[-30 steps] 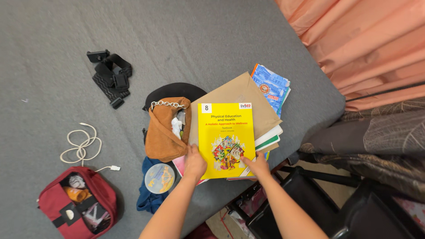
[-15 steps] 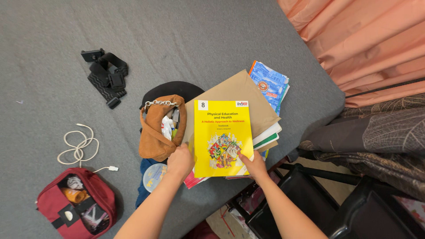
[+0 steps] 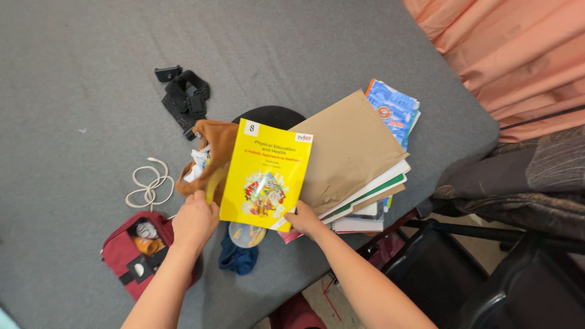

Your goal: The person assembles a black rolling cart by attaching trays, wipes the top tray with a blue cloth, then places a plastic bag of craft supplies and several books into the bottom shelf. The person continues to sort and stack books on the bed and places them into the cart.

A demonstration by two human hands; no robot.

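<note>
Book-in-hand relation first: thin yellow paperback textbook with a colourful cover picture (image 3: 266, 175) is held by both hands at its near end, long axis running away from the person and tipped slightly to the right. Left hand (image 3: 195, 220) is closed on the lower left corner, fingers curled around the edge, with the book up and to the right of it. Right hand (image 3: 303, 219) is pinched on the lower right corner, thumb on the cover, book up and to the left of it. Both hands sit about equally near; neither is free. Book looks lifted off the pile at a tilt, left edge over the open brown suede handbag (image 3: 210, 153), right edge overlapping the large tan paper envelope (image 3: 350, 149), which tops a stack of notebooks (image 3: 372, 198). Blue printed booklet (image 3: 393, 111) pokes out at the far end of that stack. Under the book's near edge are a round clear plastic lid (image 3: 245, 233) and a dark blue cloth (image 3: 237, 257). To the left lie an open red pouch (image 3: 141, 253), a coiled white cable (image 3: 148, 183) and a black strap harness (image 3: 184, 97), all on the grey bed cover (image 3: 79, 73). Peach curtain (image 3: 524, 49) hangs to the right.
</note>
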